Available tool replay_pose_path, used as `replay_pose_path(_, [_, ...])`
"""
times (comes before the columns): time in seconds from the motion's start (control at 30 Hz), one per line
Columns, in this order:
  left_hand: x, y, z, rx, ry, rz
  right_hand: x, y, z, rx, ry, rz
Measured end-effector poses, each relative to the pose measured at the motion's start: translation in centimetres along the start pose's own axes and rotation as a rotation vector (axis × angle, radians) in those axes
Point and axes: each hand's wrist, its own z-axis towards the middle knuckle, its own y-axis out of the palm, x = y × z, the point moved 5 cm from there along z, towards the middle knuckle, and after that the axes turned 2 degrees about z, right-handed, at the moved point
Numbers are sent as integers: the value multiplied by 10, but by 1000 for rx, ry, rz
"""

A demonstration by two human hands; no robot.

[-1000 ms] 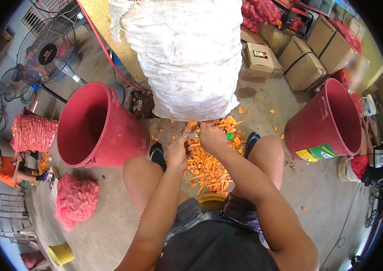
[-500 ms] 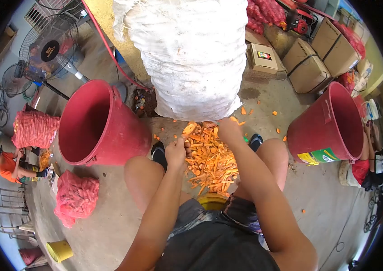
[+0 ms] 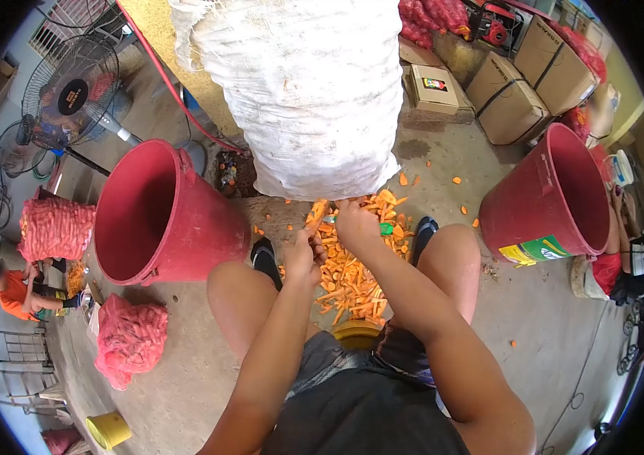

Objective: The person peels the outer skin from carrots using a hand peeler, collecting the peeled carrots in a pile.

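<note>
My left hand is closed around an orange carrot, which points away from me. Close beside it, my right hand is closed on what looks like a knife; its green handle sticks out on the right. A short pale strip, perhaps the blade, shows by the carrot, and the rest is hidden by my fingers. Below both hands lies a heap of cut carrot pieces between my legs. A yellow container's rim shows at the near end of the heap.
A big white sack stands just ahead. Red bins stand at left and right. Pink mesh bags, a fan and cardboard boxes are around. At far left sits a person in orange.
My right hand has moved left, closer to the carrot, and the green handle has moved with it. The carrot now points more steeply away from me. The view has shifted slightly.
</note>
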Motion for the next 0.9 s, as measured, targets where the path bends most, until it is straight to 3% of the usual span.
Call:
replay_pose_path(0.37, [-5, 1, 1, 57, 0, 49, 33, 39, 28, -234, 82, -19])
replay_pose_path(0.47, [2, -3, -2, 57, 16, 74, 74, 28, 37, -285, 141, 43])
replay_pose_path(0.57, [16, -18, -3, 68, 125, 128, 87, 27, 50, -247, 146, -24])
replay_pose_path(0.9, [27, -19, 14, 231, 579, 693, -20, -22, -12, -214, -106, 210])
